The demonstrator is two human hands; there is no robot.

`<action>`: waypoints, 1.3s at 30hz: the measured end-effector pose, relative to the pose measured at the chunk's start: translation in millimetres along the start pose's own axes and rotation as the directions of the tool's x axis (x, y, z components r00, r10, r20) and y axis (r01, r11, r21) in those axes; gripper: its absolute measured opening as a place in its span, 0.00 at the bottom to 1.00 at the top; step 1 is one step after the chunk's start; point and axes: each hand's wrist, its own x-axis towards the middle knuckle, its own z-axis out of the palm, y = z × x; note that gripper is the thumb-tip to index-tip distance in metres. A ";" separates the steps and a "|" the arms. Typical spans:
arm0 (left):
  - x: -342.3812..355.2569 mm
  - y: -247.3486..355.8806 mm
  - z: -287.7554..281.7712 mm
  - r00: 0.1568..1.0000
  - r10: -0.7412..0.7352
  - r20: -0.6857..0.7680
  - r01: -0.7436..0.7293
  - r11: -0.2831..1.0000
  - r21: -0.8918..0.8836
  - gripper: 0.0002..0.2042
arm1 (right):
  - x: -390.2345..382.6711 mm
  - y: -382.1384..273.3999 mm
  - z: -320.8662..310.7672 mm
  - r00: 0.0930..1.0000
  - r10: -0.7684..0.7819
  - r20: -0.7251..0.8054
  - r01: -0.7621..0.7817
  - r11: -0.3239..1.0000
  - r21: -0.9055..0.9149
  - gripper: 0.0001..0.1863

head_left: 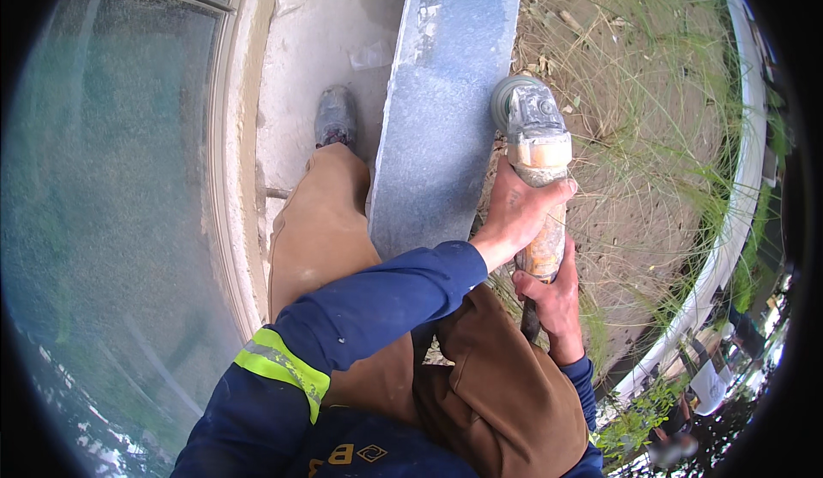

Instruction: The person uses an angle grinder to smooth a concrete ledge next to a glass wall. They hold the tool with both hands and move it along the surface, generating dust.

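Note:
A dusty angle grinder (543, 212), grey at the head and yellowish on the body, is held in both hands along the right edge of a long grey stone slab (441, 122). Its round disc (507, 101) is at the slab's right edge; whether it touches, I cannot tell. My left hand (523, 204) is wrapped around the front of the body, just behind the grinder's head. Around the rear end closes my right hand (555, 294), with a dark cord or handle end below it. The fingers of both hands are partly hidden by the tool.
A window (129, 152) with a pale frame stands at left. My shoe (336, 116) rests on the concrete ledge (291, 58) between window and slab. Dry soil with grass (634, 126) lies right of the slab, bounded by a curved white edge (744, 161).

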 end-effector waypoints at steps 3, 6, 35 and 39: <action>0.5 11.5 -6.8 0.999 0.024 -0.024 -0.024 1.000 0.017 0.23 | 8.4 -5.5 5.6 0.999 -0.031 0.038 0.032 0.999 -0.029 0.46; 2.3 25.4 -13.8 0.996 0.063 -0.071 -0.060 0.998 0.034 0.21 | 17.5 -17.1 17.3 0.995 -0.068 0.070 0.067 0.998 0.013 0.47; -0.1 22.3 -10.0 0.994 0.057 -0.090 -0.054 0.998 0.034 0.23 | 14.4 -16.5 9.7 0.997 -0.027 0.077 0.031 0.998 -0.055 0.47; -0.1 15.0 -8.0 0.996 0.029 -0.085 -0.028 0.999 0.021 0.26 | 9.4 -12.1 8.4 0.998 -0.020 0.059 0.021 1.000 -0.009 0.48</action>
